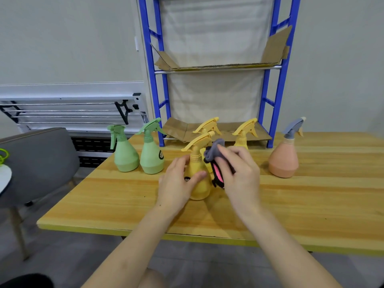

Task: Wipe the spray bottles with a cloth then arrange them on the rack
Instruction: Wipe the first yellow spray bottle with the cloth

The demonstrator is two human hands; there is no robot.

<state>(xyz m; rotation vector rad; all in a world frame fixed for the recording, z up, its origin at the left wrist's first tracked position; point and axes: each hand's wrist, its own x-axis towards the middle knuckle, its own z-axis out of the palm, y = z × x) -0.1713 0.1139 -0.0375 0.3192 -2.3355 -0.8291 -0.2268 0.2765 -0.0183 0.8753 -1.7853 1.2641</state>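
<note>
Near the desk (124, 204) centre, the left hand (176, 183) curls around the yellow spray bottle (198, 179), while at its 3 o'clock the right hand (239, 173) pinches a soft grey cloth (214, 151). The smooth plastic seems light and slippery; hold the wide belly. At 12 o'clock stands the blue rack (154, 80).

a wooden table (311, 196) with a yellow front edge is carrying everything here. two green spray bottles (126, 154) (151, 156) are standing side by side at the left, a peach bottle (283, 161) is sitting at the right, a yellow bottle (199, 183) is standing front and centre, and a blue rack (276, 113) is standing at the back edge.
</note>
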